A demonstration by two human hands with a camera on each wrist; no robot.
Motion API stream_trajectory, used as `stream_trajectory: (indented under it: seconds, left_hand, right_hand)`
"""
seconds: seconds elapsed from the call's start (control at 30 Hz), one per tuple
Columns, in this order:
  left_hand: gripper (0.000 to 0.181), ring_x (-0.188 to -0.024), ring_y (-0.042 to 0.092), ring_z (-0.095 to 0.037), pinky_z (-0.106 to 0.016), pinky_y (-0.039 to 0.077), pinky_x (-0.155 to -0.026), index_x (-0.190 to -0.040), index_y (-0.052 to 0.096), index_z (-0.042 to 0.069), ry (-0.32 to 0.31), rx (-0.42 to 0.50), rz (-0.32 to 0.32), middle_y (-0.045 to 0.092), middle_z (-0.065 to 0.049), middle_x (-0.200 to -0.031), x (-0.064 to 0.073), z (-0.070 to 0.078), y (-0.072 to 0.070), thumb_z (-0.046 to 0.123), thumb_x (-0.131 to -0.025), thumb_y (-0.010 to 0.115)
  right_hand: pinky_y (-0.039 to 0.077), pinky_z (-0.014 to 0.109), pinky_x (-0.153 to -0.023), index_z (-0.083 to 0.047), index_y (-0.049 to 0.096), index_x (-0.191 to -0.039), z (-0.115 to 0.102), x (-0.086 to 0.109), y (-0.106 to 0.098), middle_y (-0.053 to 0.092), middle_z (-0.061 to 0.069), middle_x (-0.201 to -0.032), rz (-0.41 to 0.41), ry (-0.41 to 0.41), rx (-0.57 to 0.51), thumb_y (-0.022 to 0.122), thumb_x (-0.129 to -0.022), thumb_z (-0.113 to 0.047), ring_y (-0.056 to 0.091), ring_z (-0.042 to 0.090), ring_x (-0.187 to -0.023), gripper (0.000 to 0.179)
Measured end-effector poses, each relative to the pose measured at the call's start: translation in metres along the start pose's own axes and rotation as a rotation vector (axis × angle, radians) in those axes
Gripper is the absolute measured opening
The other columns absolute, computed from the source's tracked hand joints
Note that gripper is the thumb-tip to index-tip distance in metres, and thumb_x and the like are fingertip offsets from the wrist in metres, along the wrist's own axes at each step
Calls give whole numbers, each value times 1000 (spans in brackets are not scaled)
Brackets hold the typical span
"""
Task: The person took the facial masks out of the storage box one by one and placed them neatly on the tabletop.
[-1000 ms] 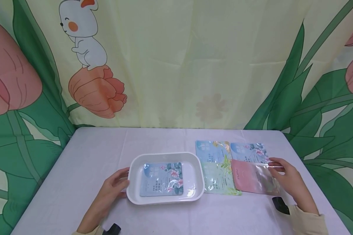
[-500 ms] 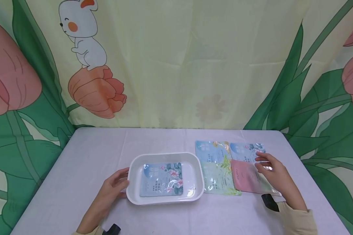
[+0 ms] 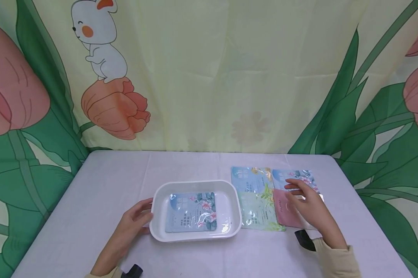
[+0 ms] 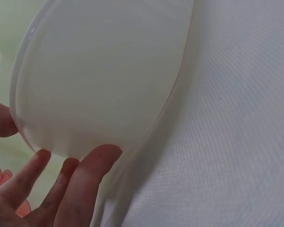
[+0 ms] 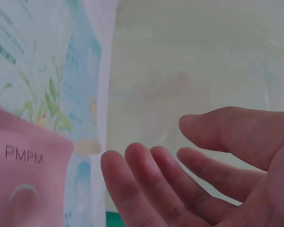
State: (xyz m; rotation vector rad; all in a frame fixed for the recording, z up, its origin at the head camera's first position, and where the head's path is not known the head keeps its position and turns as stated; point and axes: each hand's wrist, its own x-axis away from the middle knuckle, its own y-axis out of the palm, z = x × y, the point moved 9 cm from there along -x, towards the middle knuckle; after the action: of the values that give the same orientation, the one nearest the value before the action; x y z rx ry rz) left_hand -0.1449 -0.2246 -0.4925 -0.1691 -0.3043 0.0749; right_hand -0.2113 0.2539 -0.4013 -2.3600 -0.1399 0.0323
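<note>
A white tray point(image 3: 230, 200) stands left of centre with a blue floral sheet-mask packet point(image 3: 191, 212) lying flat inside. My left hand point(image 3: 136, 218) touches the tray's left end, and its fingertips point(image 4: 106, 153) press the outer wall in the left wrist view. Over a pink packet marked PMPM point(image 3: 287, 208), my right hand point(image 3: 306, 202) hovers with loosely bent fingers and holds nothing. It covers part of that packet and of the blue floral packet point(image 3: 280, 177) behind it. In the right wrist view, the thumb stands apart from the fingers, beside the pink packet.
Right of the tray lie a green packet point(image 3: 259, 210) and a blue-and-yellow packet point(image 3: 250, 178), edge to edge with the others. A white cloth point(image 3: 101, 185) covers the table. Behind it hangs a printed curtain point(image 3: 202, 77).
My right hand has moved left from the right edge of the packets to above the pink one. My left hand, the tray and the packets have stayed in place.
</note>
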Motion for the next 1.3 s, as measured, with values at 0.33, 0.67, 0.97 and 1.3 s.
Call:
stream_trajectory:
  seconds: [0.33, 0.67, 0.97, 1.3]
  left_hand:
    - [55, -124, 58, -32, -33, 60, -75, -145, 47, 13, -2, 11, -1, 50, -17, -145, 0, 1, 1, 20, -94, 66]
    - [56, -127, 56, -34, -33, 60, -75, -145, 47, 14, -17, 7, 3, 49, -17, -146, 0, 1, 1, 20, -93, 67]
    - [55, -127, 56, -33, -34, 60, -75, -145, 47, 13, -12, 11, 5, 50, -17, -145, 0, 0, 0, 18, -94, 66]
    - [55, -127, 56, -33, -32, 60, -75, -145, 47, 15, -20, -9, 7, 50, -16, -146, 0, -1, -1, 21, -93, 67]
  right_hand:
    - [54, 46, -94, 1, 44, -141, -25, 2, 14, 60, 21, -126, -9, -80, -48, 60, -99, -15, 59, 36, -115, 48]
    - [57, 37, -88, 0, 46, -141, -52, 7, 29, 60, 20, -125, -26, -148, -124, 63, -97, -13, 63, 31, -108, 49]
    - [57, 44, -89, -5, 50, -138, -64, 4, 53, 63, 16, -124, -68, -157, -87, 68, -94, -17, 65, 28, -107, 48]
    - [57, 38, -89, -6, 51, -137, -81, 2, 78, 63, 15, -123, -130, -157, -123, 68, -94, -15, 65, 24, -106, 47]
